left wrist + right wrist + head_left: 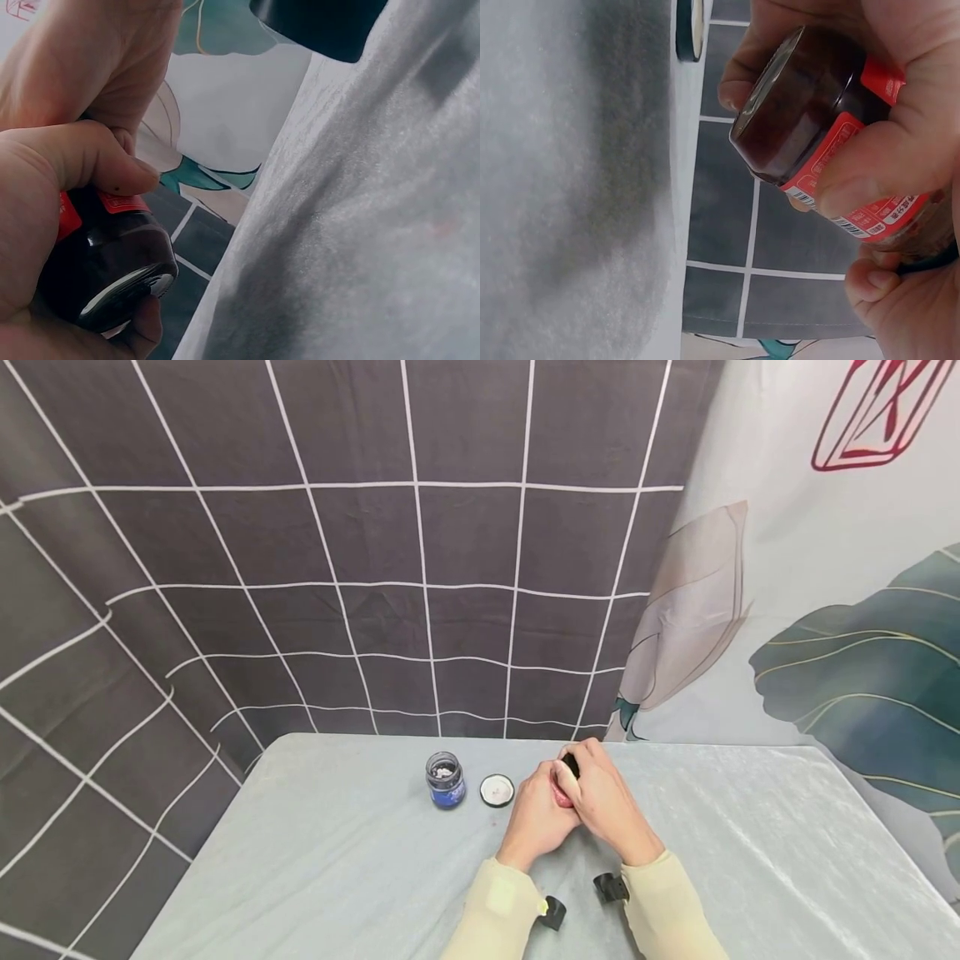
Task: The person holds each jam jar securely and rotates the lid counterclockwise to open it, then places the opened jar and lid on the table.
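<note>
A glass jar (802, 112) with dark contents and a red label is held tilted above the table, its base showing in both wrist views. My left hand (538, 814) grips the jar's body, the thumb lying across the label. At the other end, my right hand (607, 802) has its fingers curled round the dark lid (572, 765). Most of the jar is hidden by the hands in the head view. To the left stands an uncapped jar (447, 792) with a blue label. Beside it lies a round lid (497, 790), pale inner side up.
A pale grey cloth covers the table (315, 860). Dark grid-patterned fabric (375, 543) hangs behind and at the left, with a leaf-printed white sheet (750, 693) at the right. Black wrist mounts (552, 912) stick out from the sleeves.
</note>
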Demonstrator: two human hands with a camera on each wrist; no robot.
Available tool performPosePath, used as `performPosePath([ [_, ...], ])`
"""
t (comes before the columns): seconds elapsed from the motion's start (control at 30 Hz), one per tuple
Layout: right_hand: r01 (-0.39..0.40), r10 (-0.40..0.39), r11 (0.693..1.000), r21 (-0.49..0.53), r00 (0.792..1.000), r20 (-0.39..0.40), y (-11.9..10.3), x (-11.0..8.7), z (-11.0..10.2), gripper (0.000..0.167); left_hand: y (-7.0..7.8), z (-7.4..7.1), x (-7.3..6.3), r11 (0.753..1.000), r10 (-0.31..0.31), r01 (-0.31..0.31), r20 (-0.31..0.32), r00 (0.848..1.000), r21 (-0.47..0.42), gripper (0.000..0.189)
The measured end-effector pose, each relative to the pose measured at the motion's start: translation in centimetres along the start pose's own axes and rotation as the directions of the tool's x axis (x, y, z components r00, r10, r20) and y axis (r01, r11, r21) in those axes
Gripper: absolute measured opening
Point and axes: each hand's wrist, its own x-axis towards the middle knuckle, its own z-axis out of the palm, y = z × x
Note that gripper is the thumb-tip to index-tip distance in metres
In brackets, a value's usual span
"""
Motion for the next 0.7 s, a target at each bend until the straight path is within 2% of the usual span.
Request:
performPosePath([
  [0.4, 0.066, -0.067, 0.997, 0.025, 0.997, 0.035, 0.25, -0.06, -0.49, 0.006, -0.04, -0.26, 0.05, 0.998, -0.044, 0.046, 0.062, 0.997, -0.032, 0.049],
  [0.7, 0.084, -0.088, 0.995, 0.057, 0.994, 0.068, 0.55, -0.03, -0.63, 0.007, -0.24, -0.16, 0.09, 0.998, -0.054, 0.056, 0.065, 0.996, -0.038, 0.046],
])
